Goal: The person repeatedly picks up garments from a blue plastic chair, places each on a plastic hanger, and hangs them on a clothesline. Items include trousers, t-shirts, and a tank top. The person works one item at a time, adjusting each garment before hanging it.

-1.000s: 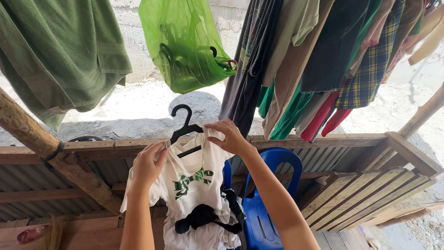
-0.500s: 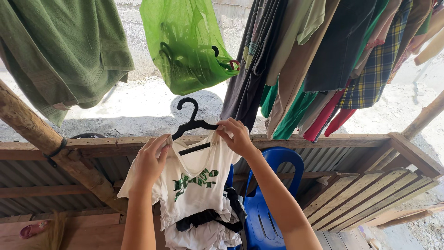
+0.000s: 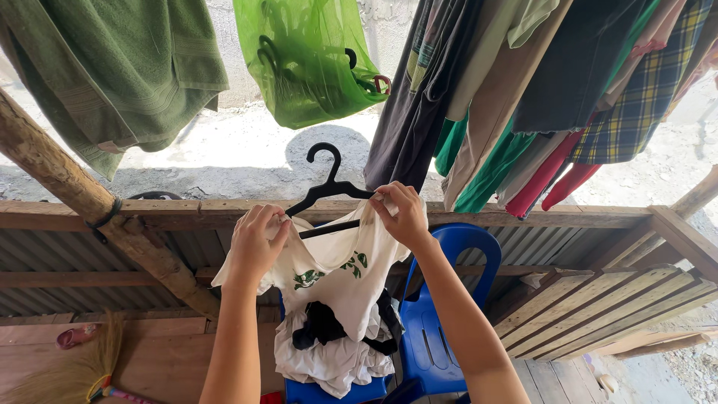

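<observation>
Both hands (image 3: 258,239) (image 3: 400,213) lifted shirt (image 3: 336,273), hanger (image 3: 329,191) higher

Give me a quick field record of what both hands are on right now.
left hand: grips the left shoulder of the white shirt
right hand: grips the shirt's right shoulder
hanger: black, inside the shirt's neck, hook up
below: blue chair with a pile of clothes
overhead: green bag, green towel
</observation>
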